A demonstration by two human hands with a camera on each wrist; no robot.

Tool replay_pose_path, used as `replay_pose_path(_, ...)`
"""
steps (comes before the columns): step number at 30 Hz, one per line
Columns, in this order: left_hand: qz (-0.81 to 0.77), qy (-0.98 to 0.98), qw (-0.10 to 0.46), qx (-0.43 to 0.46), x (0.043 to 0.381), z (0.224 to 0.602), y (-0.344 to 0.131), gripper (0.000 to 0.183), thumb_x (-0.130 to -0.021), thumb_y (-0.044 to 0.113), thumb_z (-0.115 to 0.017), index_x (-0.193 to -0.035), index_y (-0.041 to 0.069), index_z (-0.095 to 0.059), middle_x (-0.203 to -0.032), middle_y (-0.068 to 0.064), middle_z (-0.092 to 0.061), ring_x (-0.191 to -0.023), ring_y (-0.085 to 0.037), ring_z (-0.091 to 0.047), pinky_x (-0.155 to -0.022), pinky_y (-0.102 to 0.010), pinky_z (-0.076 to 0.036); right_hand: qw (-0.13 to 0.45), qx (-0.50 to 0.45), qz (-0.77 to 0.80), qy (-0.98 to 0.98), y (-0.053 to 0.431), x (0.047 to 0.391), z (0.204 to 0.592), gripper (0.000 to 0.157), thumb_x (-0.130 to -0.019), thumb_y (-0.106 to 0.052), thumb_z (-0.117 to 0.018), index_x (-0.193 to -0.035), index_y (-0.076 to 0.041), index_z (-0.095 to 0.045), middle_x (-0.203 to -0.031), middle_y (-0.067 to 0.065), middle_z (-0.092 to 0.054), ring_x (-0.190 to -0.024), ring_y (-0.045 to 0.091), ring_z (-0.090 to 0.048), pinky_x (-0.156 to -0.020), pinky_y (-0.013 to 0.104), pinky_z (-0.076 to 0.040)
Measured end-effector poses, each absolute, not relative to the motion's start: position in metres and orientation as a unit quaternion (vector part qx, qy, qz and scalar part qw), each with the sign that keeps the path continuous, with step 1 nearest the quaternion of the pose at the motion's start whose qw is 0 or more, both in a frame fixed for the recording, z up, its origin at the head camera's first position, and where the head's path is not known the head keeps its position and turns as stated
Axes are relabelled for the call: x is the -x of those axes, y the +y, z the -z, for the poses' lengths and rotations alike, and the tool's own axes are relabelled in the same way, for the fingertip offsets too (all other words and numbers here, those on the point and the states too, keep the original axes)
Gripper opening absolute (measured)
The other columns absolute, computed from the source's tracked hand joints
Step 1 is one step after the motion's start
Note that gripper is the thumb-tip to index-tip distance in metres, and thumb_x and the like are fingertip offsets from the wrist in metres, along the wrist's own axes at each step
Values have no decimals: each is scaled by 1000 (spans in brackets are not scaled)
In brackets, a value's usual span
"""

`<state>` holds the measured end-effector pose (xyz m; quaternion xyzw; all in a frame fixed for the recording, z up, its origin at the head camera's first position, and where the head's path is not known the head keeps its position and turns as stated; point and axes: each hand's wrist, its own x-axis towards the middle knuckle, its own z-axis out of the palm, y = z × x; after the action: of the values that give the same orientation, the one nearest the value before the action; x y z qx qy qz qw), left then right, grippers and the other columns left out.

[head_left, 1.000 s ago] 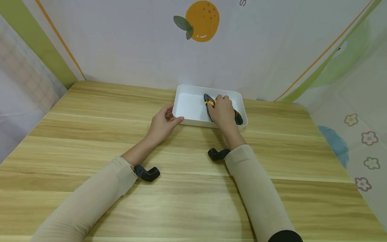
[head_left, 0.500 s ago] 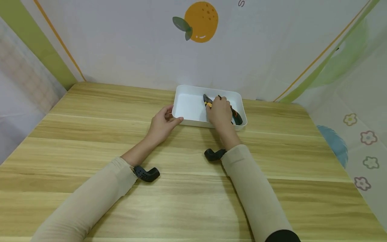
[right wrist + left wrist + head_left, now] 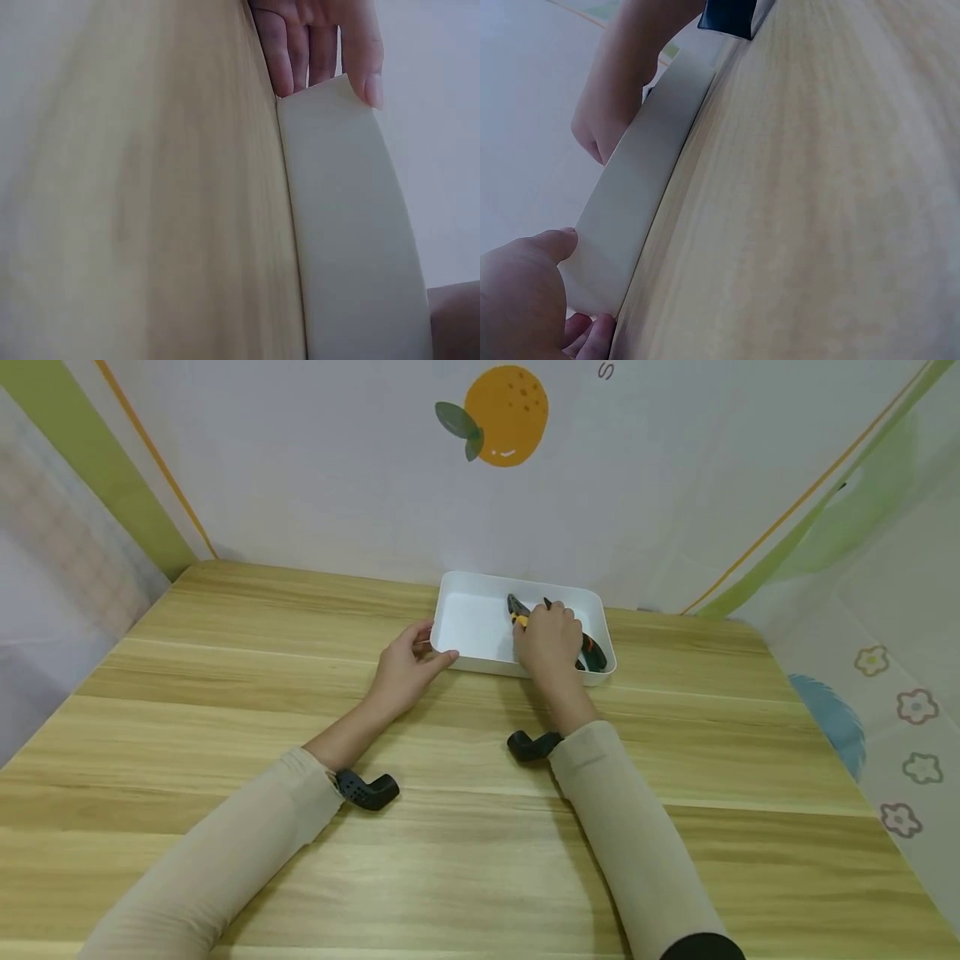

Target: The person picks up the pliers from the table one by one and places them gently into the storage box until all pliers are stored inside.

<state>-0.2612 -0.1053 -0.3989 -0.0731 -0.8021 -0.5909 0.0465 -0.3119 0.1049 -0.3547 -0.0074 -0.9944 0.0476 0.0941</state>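
Note:
A shallow white tray (image 3: 476,631) stands at the back of the wooden table. My left hand (image 3: 405,668) grips its near left corner; in the left wrist view the thumb lies by the top of the tray wall (image 3: 634,202), with fingertips low at the corner. My right hand (image 3: 550,643) reaches into the tray's right half, fingers curled down over pliers (image 3: 517,607) with a dark head and yellow parts. A dark handle with orange marks (image 3: 594,653) sticks out to the hand's right. Another dark tip (image 3: 547,603) shows beyond the knuckles. The right fingertips are hidden.
The wooden table (image 3: 450,860) reaches back to a white wall cloth (image 3: 337,468) printed with an orange, close behind the tray. Black wrist devices (image 3: 367,791) stick out from both sleeves.
My right hand has shifted slightly left within the tray, and a dark tip has come into view beyond its knuckles. The left hand stays at the tray corner.

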Motion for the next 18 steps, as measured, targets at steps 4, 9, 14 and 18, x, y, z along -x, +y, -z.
replay_pose_path(4, 595, -799, 44, 76, 261, 399, -103, 67, -93, 22, -74, -148, -3, -43, -138, -22, -59, -128, -32, -59, -108, -38, -54, 89, 12, -42, -995, 110, 309, 352, 44, -102, -40, -53, -104, 1, -67, -112, 20, -63, -106, 36, -56, -93, 48, -52)
replay_pose_path(9, 598, -796, 45, 78, 263, 398, -99, 67, -93, 20, -74, -148, -2, -42, -139, -21, -58, -129, -32, -59, -109, -39, -53, 82, -3, -93, -992, 124, 305, 342, 56, -102, -50, -51, -120, 1, -66, -118, 22, -63, -111, 39, -59, -87, 52, -56)
replay_pose_path(14, 594, -800, 36, 74, 265, 396, -97, 68, -93, 22, -74, -149, -1, -42, -142, -20, -57, -130, -32, -58, -110, -41, -52, 55, -38, -214, -974, 145, 300, 334, 59, -102, -49, -53, -135, 0, -61, -115, 21, -63, -96, 32, -60, -78, 45, -56)
replay_pose_path(18, 589, -806, 14, 54, 267, 392, -97, 77, -95, 31, -72, -155, 2, -32, -151, -20, -48, -135, -33, -54, -112, -43, -50, 49, -90, -252, -962, 161, 298, 331, 52, -103, -43, -55, -125, 2, -67, -102, 19, -66, -82, 26, -56, -75, 39, -51)
